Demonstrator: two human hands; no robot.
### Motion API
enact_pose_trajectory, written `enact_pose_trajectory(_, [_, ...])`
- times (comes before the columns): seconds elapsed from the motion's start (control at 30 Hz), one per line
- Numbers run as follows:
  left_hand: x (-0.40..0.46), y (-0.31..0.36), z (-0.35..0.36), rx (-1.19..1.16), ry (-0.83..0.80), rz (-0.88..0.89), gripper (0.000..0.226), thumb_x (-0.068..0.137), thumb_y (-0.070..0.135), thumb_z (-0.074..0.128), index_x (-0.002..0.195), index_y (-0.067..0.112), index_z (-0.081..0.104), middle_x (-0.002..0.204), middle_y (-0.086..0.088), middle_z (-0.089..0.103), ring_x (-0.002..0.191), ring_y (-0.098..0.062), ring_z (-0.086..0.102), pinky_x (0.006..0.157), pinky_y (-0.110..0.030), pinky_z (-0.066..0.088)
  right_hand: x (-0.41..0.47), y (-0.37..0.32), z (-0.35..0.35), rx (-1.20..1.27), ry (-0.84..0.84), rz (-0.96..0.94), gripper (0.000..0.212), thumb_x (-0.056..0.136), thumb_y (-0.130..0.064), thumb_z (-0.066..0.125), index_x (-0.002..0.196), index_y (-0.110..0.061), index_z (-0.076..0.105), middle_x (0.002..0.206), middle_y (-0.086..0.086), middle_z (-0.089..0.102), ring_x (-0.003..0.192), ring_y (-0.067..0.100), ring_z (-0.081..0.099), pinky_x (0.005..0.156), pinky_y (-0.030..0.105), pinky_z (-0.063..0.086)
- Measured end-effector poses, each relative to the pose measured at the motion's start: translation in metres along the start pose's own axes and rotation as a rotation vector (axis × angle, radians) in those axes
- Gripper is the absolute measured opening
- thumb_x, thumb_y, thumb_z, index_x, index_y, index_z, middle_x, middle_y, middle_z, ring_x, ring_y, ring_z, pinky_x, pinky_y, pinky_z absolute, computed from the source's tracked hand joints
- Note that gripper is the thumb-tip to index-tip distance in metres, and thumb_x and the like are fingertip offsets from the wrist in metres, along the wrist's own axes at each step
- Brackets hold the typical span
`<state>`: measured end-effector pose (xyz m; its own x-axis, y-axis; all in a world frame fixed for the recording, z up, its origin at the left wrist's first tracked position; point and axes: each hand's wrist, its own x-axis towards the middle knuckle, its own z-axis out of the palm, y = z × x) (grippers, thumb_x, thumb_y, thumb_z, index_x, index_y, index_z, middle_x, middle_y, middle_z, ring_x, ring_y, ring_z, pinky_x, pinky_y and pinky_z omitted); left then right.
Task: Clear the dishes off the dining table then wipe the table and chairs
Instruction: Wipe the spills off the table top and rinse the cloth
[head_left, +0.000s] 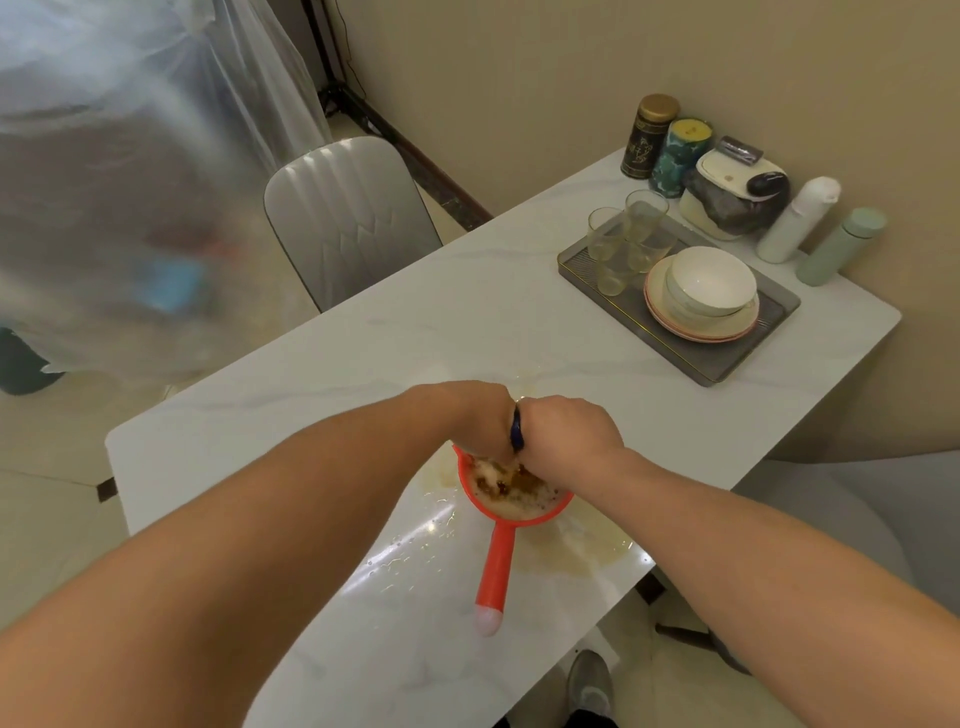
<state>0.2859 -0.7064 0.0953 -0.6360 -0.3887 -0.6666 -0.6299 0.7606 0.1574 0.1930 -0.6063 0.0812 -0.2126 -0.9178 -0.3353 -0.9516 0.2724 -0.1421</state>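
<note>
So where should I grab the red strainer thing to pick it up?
Grab the red strainer by its long handle. It sticks out straight toward you, lying free on the table, so come from the near side and wrap your fingers around its middle. The bowl end is full of wet scraps and both hands are busy there, with a spill beside it.
</note>
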Motion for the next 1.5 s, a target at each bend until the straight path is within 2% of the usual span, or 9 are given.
enact_pose_trajectory(0.2, [-0.004,-0.001,0.006,-0.356,-0.038,-0.051,0.022,0.083,0.036,0.077,0.083,0.020,0.062,0.077,0.001,0.061,0.068,-0.020,0.058,0.061,-0.028,0.048,0.001,0.009,-0.001,-0.193,0.123,-0.125,0.021,0.090,-0.020,0.056,0.111,-0.020,0.054,0.088,0.000,0.056,0.069,0.026,0.048,0.061,0.033,0.036])
enact_pose_trajectory(0.33, [-0.012,0.002,0.009,-0.614,-0.098,-0.141,0.034,0.080,0.024,0.076,0.066,0.016,0.047,0.055,0.001,0.041,0.041,-0.016,0.032,0.044,-0.022,0.026,0.002,0.017,-0.005,-0.284,0.177,-0.199,0.023,0.089,-0.017,0.060,0.109,-0.019,0.051,0.084,-0.001,0.051,0.065,0.024,0.049,0.056,0.032,0.034])
enact_pose_trajectory(0.73, [-0.029,0.009,0.017,-1.214,-0.263,-0.159,0.039,0.083,0.013,0.066,0.050,0.024,0.049,0.056,0.003,0.030,0.053,-0.013,0.014,0.049,-0.026,0.010,0.003,0.020,-0.021,-0.334,0.271,-0.232,0.021,0.086,-0.021,0.062,0.101,-0.019,0.047,0.080,-0.002,0.044,0.063,0.024,0.046,0.054,0.033,0.031])
enact_pose_trajectory(0.9, [-0.037,0.011,0.015,-0.862,0.053,-0.043,0.015,0.085,0.017,0.075,0.092,0.011,0.064,0.078,-0.003,0.059,0.065,-0.014,0.055,0.059,-0.027,0.046,-0.006,0.022,-0.005,-0.098,0.168,-0.064,0.038,0.084,-0.019,0.063,0.099,-0.024,0.028,0.080,-0.002,0.052,0.064,0.025,0.054,0.053,0.032,0.037])
enact_pose_trajectory(0.97, [-0.041,0.007,0.014,-0.665,0.155,0.013,0.048,0.087,0.028,0.075,0.129,0.013,0.055,0.109,-0.004,0.063,0.095,-0.019,0.061,0.083,-0.033,0.053,-0.006,0.033,0.002,0.150,0.084,0.092,0.033,0.083,-0.022,0.062,0.100,-0.026,0.034,0.080,-0.002,0.059,0.065,0.022,0.060,0.054,0.032,0.043])
enact_pose_trajectory(1.07, [-0.053,-0.004,0.018,-0.195,0.377,0.063,0.102,0.084,0.048,0.072,0.159,0.031,0.006,0.164,-0.006,0.024,0.145,-0.030,0.033,0.114,-0.047,0.039,-0.010,0.044,-0.001,0.765,-0.018,0.307,0.019,0.075,-0.017,0.061,0.087,-0.022,0.046,0.067,-0.003,0.052,0.055,0.015,0.048,0.049,0.028,0.035])
enact_pose_trajectory(1.17, [-0.060,-0.015,0.024,0.264,0.620,0.215,0.104,0.090,0.043,0.069,0.159,0.036,-0.008,0.169,0.000,-0.016,0.156,-0.031,0.000,0.122,-0.057,0.019,-0.027,0.045,-0.011,1.492,-0.325,0.438,0.020,0.079,-0.008,0.061,0.076,-0.019,0.045,0.062,-0.003,0.038,0.048,0.009,0.026,0.042,0.022,0.019])
enact_pose_trajectory(1.3, [-0.064,-0.024,0.016,0.459,0.882,0.594,0.082,0.093,0.029,0.069,0.158,0.027,0.018,0.168,-0.009,0.009,0.150,-0.041,0.022,0.113,-0.061,0.034,-0.049,0.033,-0.013,1.950,-0.899,0.084,0.015,0.084,-0.006,0.060,0.082,-0.020,0.053,0.059,-0.006,0.037,0.042,0.003,0.030,0.036,0.014,0.017])
enact_pose_trajectory(1.5, [-0.075,0.003,-0.018,0.576,0.981,1.065,0.043,0.104,0.018,0.054,0.146,0.022,0.045,0.134,-0.013,0.061,0.105,-0.033,0.056,0.082,-0.042,0.048,-0.068,-0.002,-0.009,1.924,-1.398,-0.442,0.007,0.087,-0.015,0.068,0.092,-0.012,0.063,0.057,-0.004,0.034,0.043,0.005,0.029,0.037,0.015,0.019])
